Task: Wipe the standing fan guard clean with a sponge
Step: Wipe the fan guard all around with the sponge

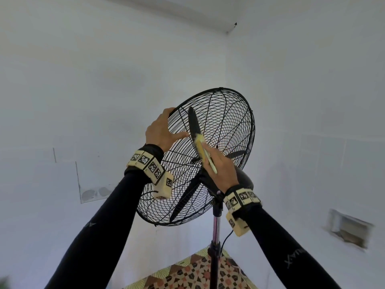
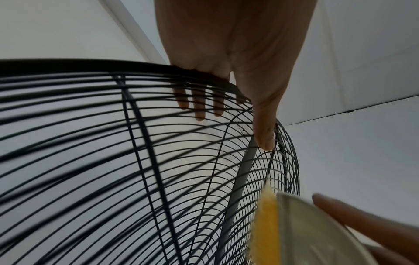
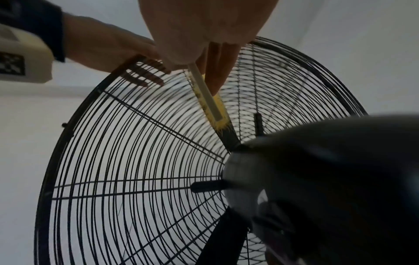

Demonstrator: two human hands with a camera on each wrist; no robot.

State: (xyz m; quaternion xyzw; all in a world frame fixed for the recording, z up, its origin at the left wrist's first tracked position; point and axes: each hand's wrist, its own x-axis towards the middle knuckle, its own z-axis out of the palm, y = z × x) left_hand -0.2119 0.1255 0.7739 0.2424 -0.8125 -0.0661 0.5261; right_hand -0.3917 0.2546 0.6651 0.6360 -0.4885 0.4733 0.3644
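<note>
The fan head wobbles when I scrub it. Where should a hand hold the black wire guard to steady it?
Probably the thick outer rim of the black wire fan guard, from the upper side, as the left hand does: fingers hooked over the front, thumb on the back wires. The rim is stiffer than the thin wires.

pale white walls (image 1: 104, 69) meet at a corner. a patterned tile floor (image 1: 193, 272) shows below. a rough recess (image 1: 350, 230) marks the right wall.
</note>
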